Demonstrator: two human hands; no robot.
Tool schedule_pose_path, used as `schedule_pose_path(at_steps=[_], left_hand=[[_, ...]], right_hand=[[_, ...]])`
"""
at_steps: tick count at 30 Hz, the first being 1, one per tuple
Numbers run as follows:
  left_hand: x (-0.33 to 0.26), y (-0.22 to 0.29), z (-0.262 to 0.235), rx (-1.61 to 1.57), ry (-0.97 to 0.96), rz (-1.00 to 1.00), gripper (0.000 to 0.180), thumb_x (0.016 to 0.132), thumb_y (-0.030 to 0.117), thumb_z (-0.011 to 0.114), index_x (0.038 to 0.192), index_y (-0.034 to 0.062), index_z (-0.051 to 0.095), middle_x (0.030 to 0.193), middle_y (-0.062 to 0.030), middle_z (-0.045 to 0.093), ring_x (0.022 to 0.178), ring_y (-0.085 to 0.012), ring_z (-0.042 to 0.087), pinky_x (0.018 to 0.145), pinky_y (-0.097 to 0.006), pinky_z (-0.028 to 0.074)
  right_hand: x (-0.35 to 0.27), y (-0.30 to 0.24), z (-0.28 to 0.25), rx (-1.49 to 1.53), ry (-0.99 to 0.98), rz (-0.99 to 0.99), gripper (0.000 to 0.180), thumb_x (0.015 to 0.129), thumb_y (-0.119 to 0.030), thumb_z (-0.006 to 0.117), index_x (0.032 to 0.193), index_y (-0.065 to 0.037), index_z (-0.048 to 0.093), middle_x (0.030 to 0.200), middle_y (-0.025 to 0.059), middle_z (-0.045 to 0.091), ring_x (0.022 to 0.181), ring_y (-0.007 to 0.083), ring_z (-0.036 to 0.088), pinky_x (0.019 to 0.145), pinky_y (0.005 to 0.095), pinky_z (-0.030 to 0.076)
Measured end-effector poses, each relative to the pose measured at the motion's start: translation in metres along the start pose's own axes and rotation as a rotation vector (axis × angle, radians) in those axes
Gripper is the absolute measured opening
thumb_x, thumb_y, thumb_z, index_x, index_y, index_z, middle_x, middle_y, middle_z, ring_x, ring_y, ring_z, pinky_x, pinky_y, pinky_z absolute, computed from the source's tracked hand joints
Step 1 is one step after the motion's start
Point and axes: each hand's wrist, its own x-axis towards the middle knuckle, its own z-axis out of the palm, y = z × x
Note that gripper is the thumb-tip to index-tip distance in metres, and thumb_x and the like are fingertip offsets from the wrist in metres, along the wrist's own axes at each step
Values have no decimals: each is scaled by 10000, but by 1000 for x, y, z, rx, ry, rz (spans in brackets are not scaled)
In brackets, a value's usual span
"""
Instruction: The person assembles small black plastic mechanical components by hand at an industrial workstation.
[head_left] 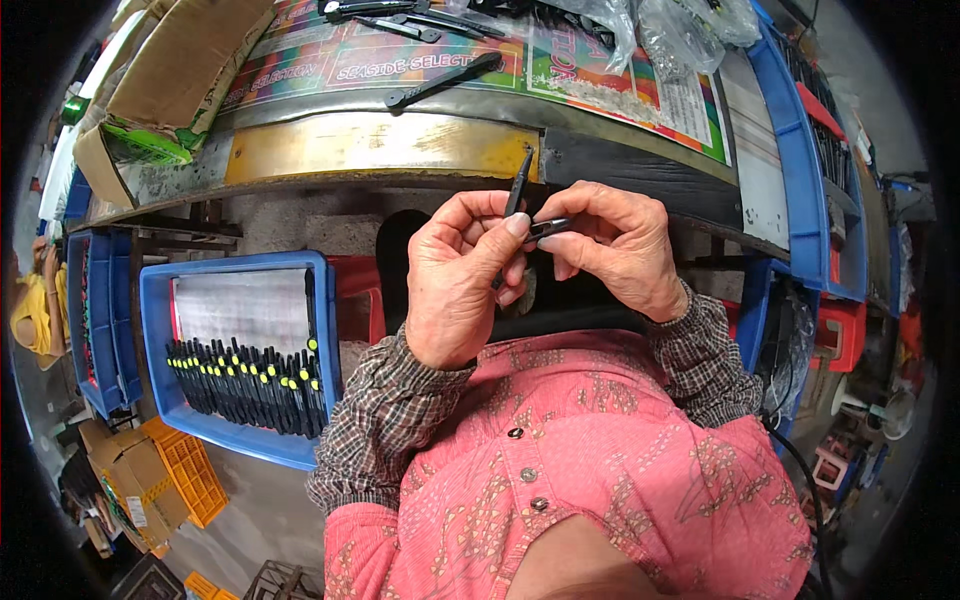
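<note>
Left hand (pixel 455 275): thumb pressed toward curled fingers
Right hand (pixel 622 248): thumb and forefinger pinching
Left forearm (pixel 390 420): sleeved, slanting inward
Right forearm (pixel 712 358): sleeved, slanting inward

A slender black rod (pixel 519 188) with a narrowed tip stands steeply between thumb and fingers of the left hand (pixel 455 275), its top leaning right, its lower end showing beneath them. A shorter black piece (pixel 549 228), slotted, lies nearly level between thumb and forefinger of the right hand (pixel 625 250), beside the left thumbtip (pixel 517 224).
</note>
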Motion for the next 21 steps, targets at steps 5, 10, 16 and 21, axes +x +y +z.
schedule_pose_path(at_steps=[5, 10, 16, 21], left_hand=[[2, -6, -2, 65, 9, 88, 157, 897, 49, 647, 1036, 19, 582, 810, -35, 617, 549, -70, 502, 426, -201, 377], [-3, -10, -2, 172, 28, 147, 156, 898, 53, 648, 1036, 12, 588, 808, -42, 627, 546, -67, 507, 432, -200, 383], [-7, -9, -5, 206, 32, 141, 135, 907, 58, 648, 1007, -23, 609, 792, -31, 630, 555, -30, 514, 451, -177, 399], [-12, -11, -8, 325, 62, 186, 123, 901, 40, 646, 998, -29, 613, 787, -27, 628, 570, -38, 528, 491, -179, 429]], right_hand=[[2, 4, -1, -166, 24, -147, 177, 821, 4, 698, 991, 9, 649, 821, 13, 603, 663, 53, 591, 551, 205, 481], [0, 2, -4, -421, 2, -346, 207, 786, 15, 703, 985, 0, 649, 782, 69, 586, 649, 124, 594, 548, 270, 464], [-4, -4, -10, -583, -34, -465, 237, 760, 39, 694, 990, -2, 652, 784, 115, 602, 651, 252, 595, 572, 306, 475], [-10, -16, -12, -595, 24, -437, 227, 785, 72, 682, 1005, 16, 670, 853, 89, 636, 617, 112, 579, 548, 226, 465]])
